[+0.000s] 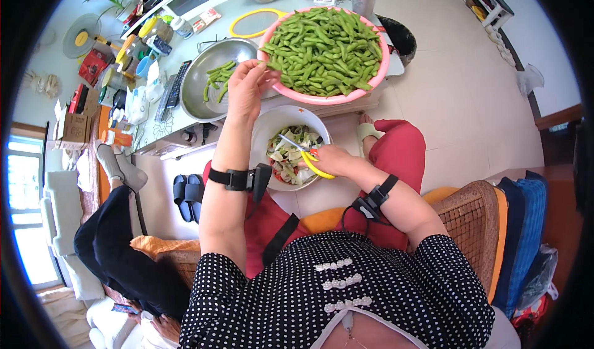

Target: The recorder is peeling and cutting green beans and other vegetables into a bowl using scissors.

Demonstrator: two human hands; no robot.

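My left hand (247, 86) is at the left rim of a pink basin (378, 80), heaped with green bean pods (318, 49), its fingertips pinched on a pod. Left of it, a steel bowl (198, 108) holds several loose pods (219, 77). My right hand (325, 160) grips yellow-handled scissors (315, 166), their blades pointing up-left over a white bin (266, 123) of vegetable scraps and litter (291, 145) on the floor between my knees.
The cluttered glass-topped table (164, 126) carries a yellow-rimmed sieve (253, 20), jars and remotes. A black bin (399, 37) stands behind its right end. Another person's dark-trousered legs (124, 244) are at left, near slippers (185, 197). A wicker seat (470, 225) is at right.
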